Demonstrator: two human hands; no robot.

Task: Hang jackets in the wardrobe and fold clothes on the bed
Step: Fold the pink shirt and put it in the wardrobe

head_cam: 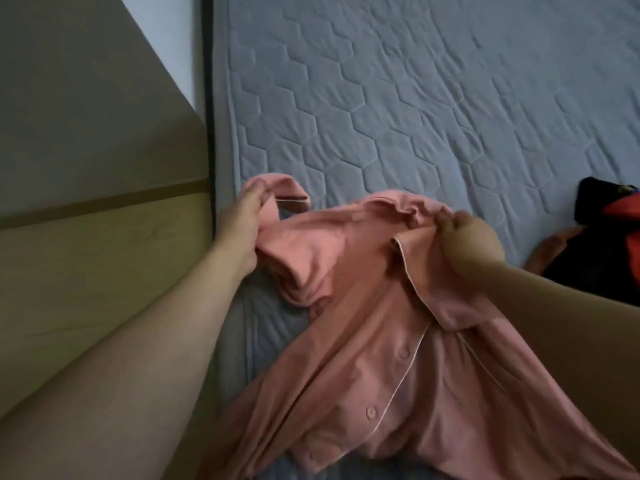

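Pink shirt (381, 341) pinched by both hands' fingers (252, 192) on bed (415, 98).

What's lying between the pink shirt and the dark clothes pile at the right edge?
In the head view, only bare quilted bed cover separates the pink shirt from the dark clothes pile; the right hand grips the shirt's collar there.

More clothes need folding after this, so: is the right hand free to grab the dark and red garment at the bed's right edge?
Probably not yet. The right hand is gripping the pink shirt near its collar. The dark and red garment lies close beside it, with nothing between them.
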